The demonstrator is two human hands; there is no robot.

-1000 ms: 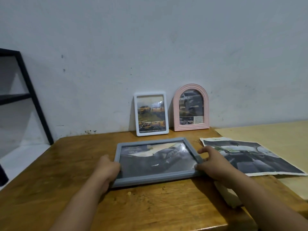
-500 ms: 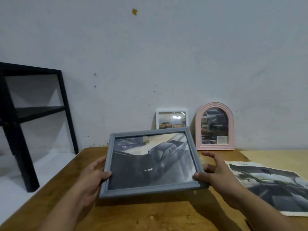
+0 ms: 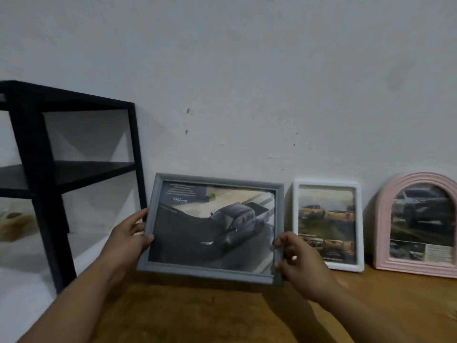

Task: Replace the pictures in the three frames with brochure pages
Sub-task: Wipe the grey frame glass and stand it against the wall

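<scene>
1. Grey frame (image 3: pixel 212 229) is up in both your hands, landscape, glass side toward you, tilted a little so its left side sits higher.
2. Your left hand (image 3: pixel 126 237) has the frame's left edge: thumb closed over the front rim, fingers (image 3: pixel 138 216) wrapped behind.
3. Your right hand (image 3: pixel 300 263) clamps the lower right corner, thumb on the front, the other fingers curled round the edge.
4. Inside the grey frame is a brochure page (image 3: pixel 210 224): a dark pickup truck seen from above on a road, with a block of pale text in the upper left corner.
5. Whether the frame's bottom edge touches the wooden counter (image 3: pixel 222 315) or hangs just above it, you cannot tell from here.
6. Just right of the grey frame, a white frame (image 3: pixel 327 225) stands upright on the counter near the wall (image 3: pixel 247 82), showing yellow trucks.
7. Further right of the grey frame, a pink arched frame (image 3: pixel 420 224) stands on the counter by the wall too, with a dark vehicle picture and a strip of text along its base; the picture edge cuts it off.
8. Left of the grey frame, beyond your left hand, a black shelf unit (image 3: pixel 47 157) stands off the counter's end.
</scene>
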